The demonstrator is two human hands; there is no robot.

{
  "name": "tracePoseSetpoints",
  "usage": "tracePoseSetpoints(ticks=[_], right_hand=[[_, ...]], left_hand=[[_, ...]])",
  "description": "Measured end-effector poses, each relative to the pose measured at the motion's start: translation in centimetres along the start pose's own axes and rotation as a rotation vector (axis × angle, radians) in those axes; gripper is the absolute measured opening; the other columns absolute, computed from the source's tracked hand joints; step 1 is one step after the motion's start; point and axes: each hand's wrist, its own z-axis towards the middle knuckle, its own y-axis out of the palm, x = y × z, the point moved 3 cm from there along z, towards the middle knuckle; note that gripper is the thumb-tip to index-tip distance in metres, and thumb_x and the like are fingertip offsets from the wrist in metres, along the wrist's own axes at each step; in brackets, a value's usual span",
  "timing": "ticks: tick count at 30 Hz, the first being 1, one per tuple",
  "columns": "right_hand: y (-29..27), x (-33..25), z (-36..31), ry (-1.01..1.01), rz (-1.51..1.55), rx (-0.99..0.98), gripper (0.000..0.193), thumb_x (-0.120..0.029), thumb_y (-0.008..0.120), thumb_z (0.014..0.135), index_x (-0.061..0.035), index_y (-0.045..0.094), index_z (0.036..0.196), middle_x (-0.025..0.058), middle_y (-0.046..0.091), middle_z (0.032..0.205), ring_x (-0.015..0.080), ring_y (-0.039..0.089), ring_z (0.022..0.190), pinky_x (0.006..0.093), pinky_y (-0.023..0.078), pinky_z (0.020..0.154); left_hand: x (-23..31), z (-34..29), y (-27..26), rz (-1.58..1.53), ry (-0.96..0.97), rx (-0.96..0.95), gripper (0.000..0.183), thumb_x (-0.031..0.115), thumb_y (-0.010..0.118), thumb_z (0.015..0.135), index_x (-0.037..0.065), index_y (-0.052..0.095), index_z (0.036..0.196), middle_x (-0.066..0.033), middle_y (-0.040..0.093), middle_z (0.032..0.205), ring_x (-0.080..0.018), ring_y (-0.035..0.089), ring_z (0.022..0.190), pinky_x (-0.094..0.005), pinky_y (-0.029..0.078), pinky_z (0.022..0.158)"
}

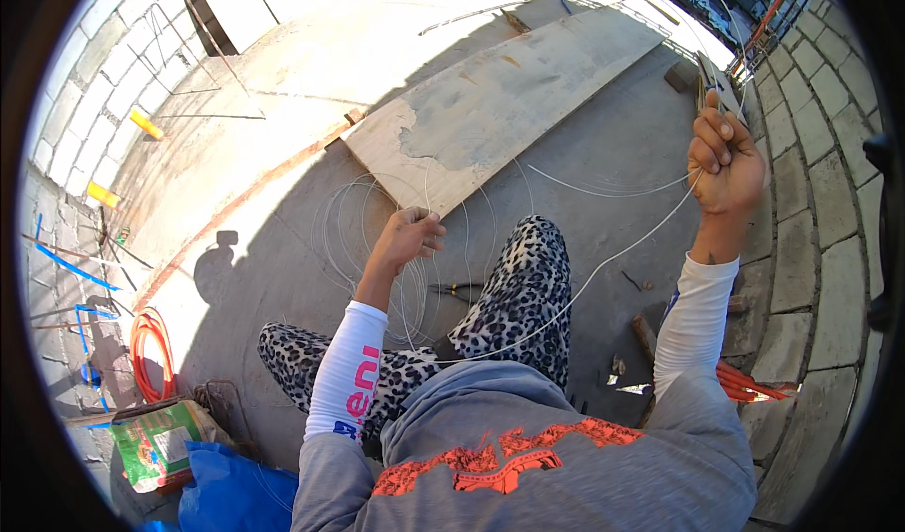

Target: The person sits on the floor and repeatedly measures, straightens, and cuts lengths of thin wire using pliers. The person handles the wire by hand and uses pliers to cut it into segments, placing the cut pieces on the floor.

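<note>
My right hand (pixel 726 164) is raised at the right, its fingers closed on thin pale wire (pixel 603 289). From that fist one strand curves down across my lap, and other strands stick out to the left. My left hand (pixel 407 238) is lower, near the corner of a board, with thumb and fingers pinched on a strand of the wire. Loose loops of the same wire (pixel 325 226) spread around and below it over the concrete floor. Between my legs lie pliers (pixel 456 290) with dark and yellow handles, touched by neither hand.
A long cement-stained board (pixel 500 98) lies ahead of me. A block wall (pixel 830 164) rises close on the right. An orange hose coil (pixel 151 358), a green-and-white sack (pixel 160 447) and a blue plastic bag (pixel 236 494) are at the left. Orange tubing (pixel 749 381) lies by my right elbow.
</note>
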Motion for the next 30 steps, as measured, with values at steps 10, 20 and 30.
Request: tracePoseSetpoints(ticks=[10,20,30], right_hand=[[-5.6,12.9,-4.5,0.167,0.199,0.096,0.016,-0.019,0.048,0.094,-0.0056,0.057,0.096,-0.0023,0.033,0.059,0.0084,0.028,0.046,0.0241,0.027,0.041],[-4.1,17.1,-10.9,0.402,0.232,-0.201,0.012,-0.006,0.049,0.086,-0.0044,0.055,0.096,0.0011,0.037,0.057,0.0106,0.033,0.045,0.0281,0.033,0.043],[-6.3,10.3,-4.6,0.202,-0.864,0.133,0.101,-0.038,0.072,0.068,0.0003,0.020,0.146,0.0232,0.033,0.142,0.0353,0.035,0.133,0.0481,0.026,0.107]], left_hand=[[6.0,-5.1,-12.7,0.916,0.275,0.629,0.029,0.020,0.065,0.079,0.000,0.062,0.101,-0.0140,0.062,0.093,-0.0300,0.060,0.089,-0.0417,0.046,0.080],[12.0,0.8,-11.3,1.042,0.572,0.980,0.090,0.023,0.080,0.066,0.001,0.030,0.138,-0.0197,0.034,0.140,-0.0360,0.034,0.130,-0.0456,0.032,0.103],[27.3,-3.3,-15.4,1.240,0.780,1.243,0.033,0.038,0.060,0.088,0.007,0.069,0.092,-0.0142,0.068,0.079,-0.0308,0.067,0.073,-0.0407,0.052,0.064]])
